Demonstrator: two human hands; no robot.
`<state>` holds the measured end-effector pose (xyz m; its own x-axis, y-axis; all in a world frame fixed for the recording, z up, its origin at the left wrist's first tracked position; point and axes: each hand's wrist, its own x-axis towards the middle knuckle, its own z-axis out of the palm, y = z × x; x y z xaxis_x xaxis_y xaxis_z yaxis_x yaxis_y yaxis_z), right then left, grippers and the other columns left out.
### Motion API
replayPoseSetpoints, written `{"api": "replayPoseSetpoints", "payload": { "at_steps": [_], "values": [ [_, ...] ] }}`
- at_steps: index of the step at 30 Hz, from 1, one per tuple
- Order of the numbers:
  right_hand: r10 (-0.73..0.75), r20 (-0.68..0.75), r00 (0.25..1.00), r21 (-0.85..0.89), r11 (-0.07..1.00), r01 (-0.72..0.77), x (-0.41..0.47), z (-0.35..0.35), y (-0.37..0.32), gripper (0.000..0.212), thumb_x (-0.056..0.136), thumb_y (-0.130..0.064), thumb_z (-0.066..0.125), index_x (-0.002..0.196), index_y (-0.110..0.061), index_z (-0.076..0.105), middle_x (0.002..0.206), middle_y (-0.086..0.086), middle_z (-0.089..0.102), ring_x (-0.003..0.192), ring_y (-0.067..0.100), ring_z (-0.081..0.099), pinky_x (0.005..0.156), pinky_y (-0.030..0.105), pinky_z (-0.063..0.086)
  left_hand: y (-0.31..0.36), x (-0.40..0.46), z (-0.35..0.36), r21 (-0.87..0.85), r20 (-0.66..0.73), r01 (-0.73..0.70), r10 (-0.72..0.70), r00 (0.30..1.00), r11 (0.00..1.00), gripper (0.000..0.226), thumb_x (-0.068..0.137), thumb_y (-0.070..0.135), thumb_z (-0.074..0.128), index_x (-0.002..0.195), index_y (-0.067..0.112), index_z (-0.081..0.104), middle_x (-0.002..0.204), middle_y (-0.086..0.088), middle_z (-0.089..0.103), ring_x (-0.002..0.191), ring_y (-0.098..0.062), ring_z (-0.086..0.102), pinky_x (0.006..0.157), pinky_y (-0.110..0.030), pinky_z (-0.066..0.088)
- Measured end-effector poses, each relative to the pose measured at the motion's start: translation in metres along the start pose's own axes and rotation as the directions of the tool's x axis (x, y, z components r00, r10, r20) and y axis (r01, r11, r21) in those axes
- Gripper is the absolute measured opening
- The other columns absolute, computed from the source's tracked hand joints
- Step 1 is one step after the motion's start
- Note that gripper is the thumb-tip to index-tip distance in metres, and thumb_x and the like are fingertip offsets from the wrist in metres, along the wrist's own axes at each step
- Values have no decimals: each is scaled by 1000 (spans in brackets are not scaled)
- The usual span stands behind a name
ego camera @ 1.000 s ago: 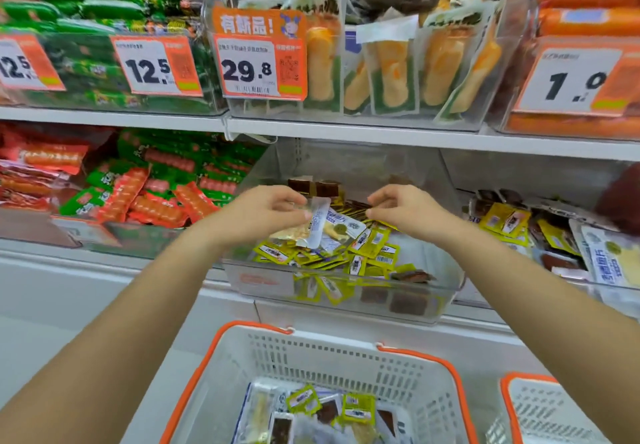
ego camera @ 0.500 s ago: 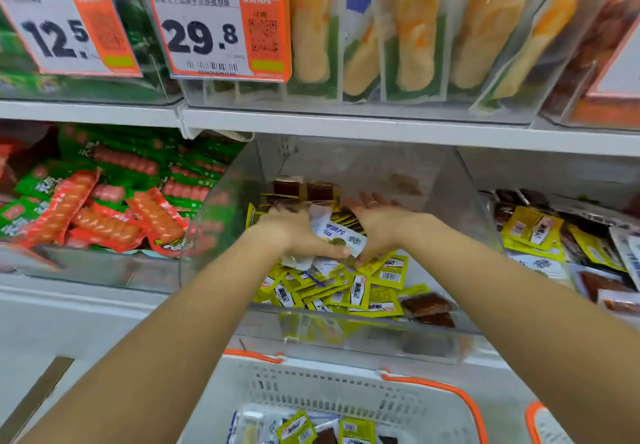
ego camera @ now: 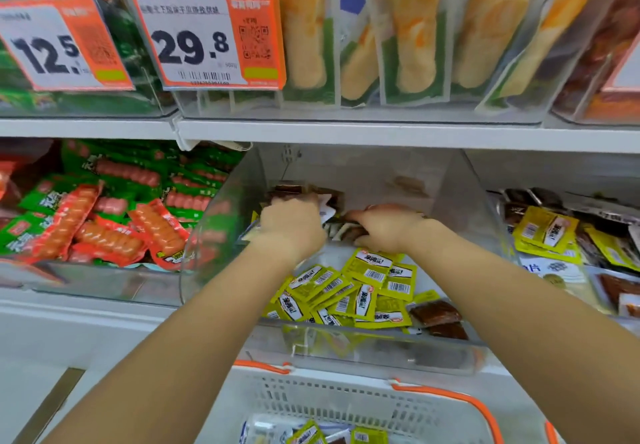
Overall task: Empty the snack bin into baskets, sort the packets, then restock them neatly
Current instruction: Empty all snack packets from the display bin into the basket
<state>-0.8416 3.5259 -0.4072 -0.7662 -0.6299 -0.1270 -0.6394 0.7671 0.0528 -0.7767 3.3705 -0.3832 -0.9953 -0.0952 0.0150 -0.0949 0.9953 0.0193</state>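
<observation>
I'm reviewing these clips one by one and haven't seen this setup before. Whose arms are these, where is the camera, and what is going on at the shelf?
There is no machine: a person wears a wide-angle camera on the head, looking forward and down, so the two bare arms reaching away are the person's own. The single picture shows shop shelves. Both hands are deep in a clear plastic snack bin on the lower shelf. The left hand is curled around a clutch of small packets at the back; the right hand lies on dark packets beside it, its grip hidden. Yellow-green packets and a few brown packets lie loose at the bin's front. Below stands a white basket with orange rim, already holding some packets. Price tags above read 12.5 and 29.8.
</observation>
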Motion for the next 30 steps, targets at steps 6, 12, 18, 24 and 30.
{"api": "replayPoseSetpoints", "payload": {
  "at_steps": [6, 12, 18, 24, 30],
  "values": [
    [-37, 89, 995, 131, 991, 25, -35, -15, -13, 42, 92, -38, 57, 131, -25, 47, 126, 8, 60, 114, 28, 56, 84, 33, 44, -10, -23, -12, 215, 18, -44, 41, 999, 976, 42, 94, 13, 46, 134, 14, 37, 115, -13, 62, 102, -33, 61, 66, -34, 40],
    [-26, -11, 1000, 358, 933, 28, -101, -45, -27, 44, 92, -43, 56, 133, -35, 45, 123, 0, 63, 111, 23, 58, 86, 31, 45, -42, -74, -37, -216, 18, -80, 86, 996, 973, 44, 96, 23, 48, 140, 23, 40, 115, -18, 65, 104, -37, 60, 80, -38, 47],
    [-36, -204, 978, 668, 725, 166, -172, -63, -58, 46, 84, -56, 60, 126, -40, 51, 117, -17, 64, 109, 8, 59, 94, 36, 47, -50, -152, -74, -612, -340, -255, 42, 940, 748, 41, 87, 37, 55, 128, 33, 55, 115, 6, 68, 107, -17, 61, 85, -32, 47],
    [-148, -130, 980, 719, 667, 196, -211, -31, -78, 31, 83, -55, 61, 110, -42, 55, 100, -18, 67, 96, 2, 62, 89, 40, 50, -49, -211, -60, -788, -159, -218, 150, 976, 576, 24, 90, 22, 65, 110, 35, 65, 97, 28, 69, 91, 9, 62, 77, -18, 46],
    [-163, 80, 983, 615, 785, 80, -221, -2, -68, 67, 81, -56, 65, 139, -46, 34, 142, -14, 46, 129, 5, 44, 108, 31, 36, -65, -223, -23, -800, 218, 41, 226, 949, 599, 68, 61, 66, 76, 117, 30, 63, 106, 6, 72, 97, -8, 68, 89, -29, 53]
  ]
}}
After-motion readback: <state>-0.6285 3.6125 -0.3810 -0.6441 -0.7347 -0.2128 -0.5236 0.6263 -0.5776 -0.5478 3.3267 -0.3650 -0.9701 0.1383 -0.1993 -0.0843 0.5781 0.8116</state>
